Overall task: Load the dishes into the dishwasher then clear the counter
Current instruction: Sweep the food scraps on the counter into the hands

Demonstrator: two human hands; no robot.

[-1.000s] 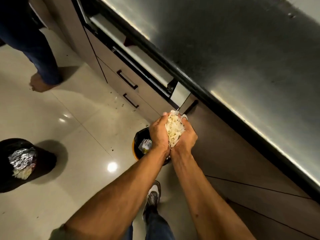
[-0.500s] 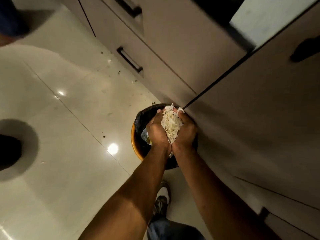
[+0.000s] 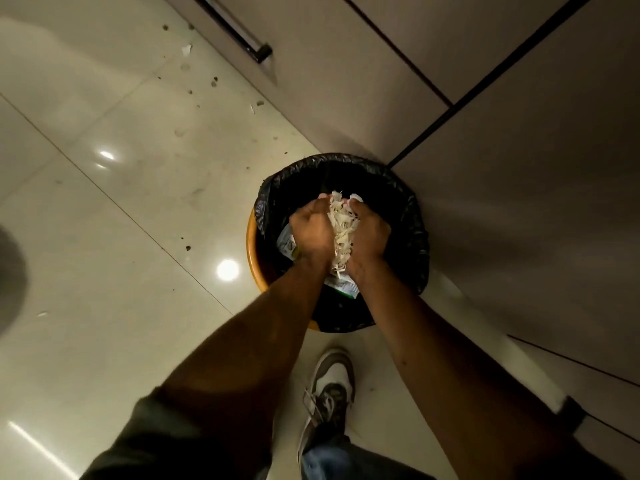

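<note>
A heap of pale shredded food scraps (image 3: 342,230) is cupped between my two hands, directly above a round orange bin (image 3: 254,251) lined with a black bag (image 3: 412,216). My left hand (image 3: 311,230) curls round the left side of the heap. My right hand (image 3: 370,233) curls round its right side. A few shreds hang below my wrists over the bin's opening. Inside the bin lie crumpled wrappers (image 3: 287,242), partly hidden by my forearms.
Beige cabinet fronts (image 3: 519,168) rise behind and to the right of the bin, one with a black bar handle (image 3: 239,32). Crumbs (image 3: 194,81) dot the glossy tiled floor at the left. My shoe (image 3: 329,386) stands just below the bin.
My hands have come down with the scraps from counter height to just over the bin. The view has tilted downward; the counter, the other person and the second bin have left the frame.
</note>
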